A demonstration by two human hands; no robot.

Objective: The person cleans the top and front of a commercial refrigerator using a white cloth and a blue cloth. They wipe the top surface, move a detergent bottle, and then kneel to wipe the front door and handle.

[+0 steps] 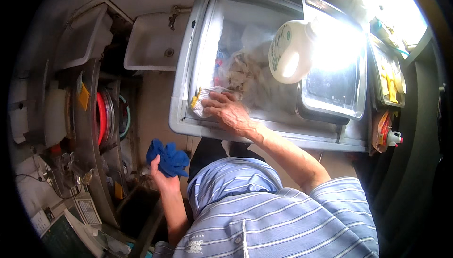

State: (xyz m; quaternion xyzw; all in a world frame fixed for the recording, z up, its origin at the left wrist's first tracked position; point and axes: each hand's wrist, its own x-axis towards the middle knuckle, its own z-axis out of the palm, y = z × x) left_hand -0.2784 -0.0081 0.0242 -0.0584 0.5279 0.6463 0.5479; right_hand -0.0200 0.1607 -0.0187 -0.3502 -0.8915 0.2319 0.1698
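A chest freezer with a see-through lid stands before me, plastic bags showing blurred beneath the lid. Near the lid's front left corner, my right hand rests over a white knitted glove with a yellow cuff, fingers on its fabric; the palm side is hidden. Off the freezer's front left corner, my left hand holds a bunched blue cloth in the air. A large white plastic jug stands on the right part of the freezer, beside metal trays.
White sinks lie at the back left. At the left are metal shelves with a red round object. Another tray with yellow items and a bottle with a red cap are at the right.
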